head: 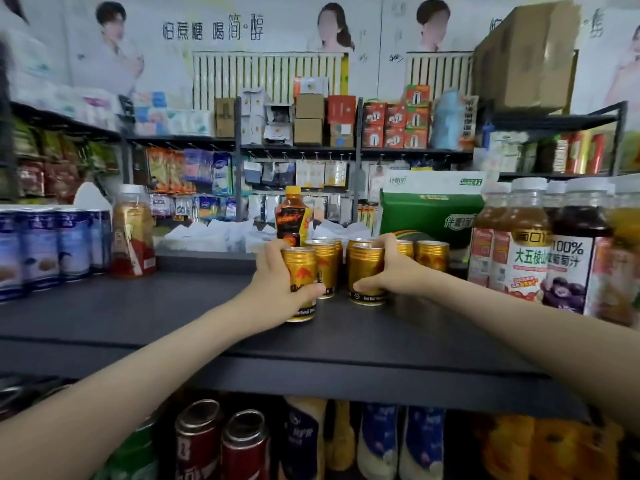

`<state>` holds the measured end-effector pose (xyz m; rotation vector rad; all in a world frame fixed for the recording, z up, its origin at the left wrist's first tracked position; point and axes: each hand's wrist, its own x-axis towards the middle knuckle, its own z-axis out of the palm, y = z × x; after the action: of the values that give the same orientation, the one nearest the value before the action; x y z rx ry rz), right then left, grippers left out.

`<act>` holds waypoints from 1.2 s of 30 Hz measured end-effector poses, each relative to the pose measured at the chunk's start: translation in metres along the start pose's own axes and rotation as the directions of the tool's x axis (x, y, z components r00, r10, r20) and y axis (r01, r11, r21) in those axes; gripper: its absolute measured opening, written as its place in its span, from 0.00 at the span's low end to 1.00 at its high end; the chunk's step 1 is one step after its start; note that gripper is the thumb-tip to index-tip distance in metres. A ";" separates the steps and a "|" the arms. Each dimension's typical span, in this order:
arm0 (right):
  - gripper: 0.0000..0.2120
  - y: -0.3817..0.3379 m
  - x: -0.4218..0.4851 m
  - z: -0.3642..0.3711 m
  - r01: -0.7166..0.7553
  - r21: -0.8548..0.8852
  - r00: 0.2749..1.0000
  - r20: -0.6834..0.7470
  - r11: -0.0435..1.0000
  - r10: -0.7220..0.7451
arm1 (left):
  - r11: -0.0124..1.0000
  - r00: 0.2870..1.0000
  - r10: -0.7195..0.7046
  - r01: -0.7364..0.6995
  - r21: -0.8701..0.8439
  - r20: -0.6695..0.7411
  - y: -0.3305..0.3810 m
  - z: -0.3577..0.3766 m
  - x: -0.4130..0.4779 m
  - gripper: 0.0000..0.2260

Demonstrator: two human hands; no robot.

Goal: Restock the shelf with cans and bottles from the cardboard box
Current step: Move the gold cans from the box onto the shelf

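Note:
My left hand [277, 285] grips a gold can [300, 271] that stands on the dark shelf [173, 317], near its middle. My right hand [391, 271] grips a second gold can [365, 271] just to the right. Behind them stand several more gold cans [431, 254] in a cluster, and a dark bottle with an orange cap [292, 216] rises at the back. The cardboard box is out of view.
Blue cans [45, 247] and an amber bottle [133, 233] stand at the shelf's left. Juice bottles [568, 247] crowd the right, with a green carton [429, 216] behind. Bare shelf lies between the blue cans and my hands. Below, a lower shelf holds red cans [221, 441] and bottles.

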<state>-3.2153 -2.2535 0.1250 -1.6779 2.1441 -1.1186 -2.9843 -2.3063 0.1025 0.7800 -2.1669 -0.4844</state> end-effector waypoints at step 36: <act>0.26 -0.017 -0.016 -0.013 0.254 0.176 0.965 -0.113 0.951 -0.237 | 0.992 0.989 -0.085 0.095 -0.077 0.125 0.039 0.026 0.020 0.39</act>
<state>-3.2045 -2.2344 0.1411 -1.8742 1.8427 -1.4424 -3.0291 -2.2883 0.1184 0.8240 -2.2141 -0.6803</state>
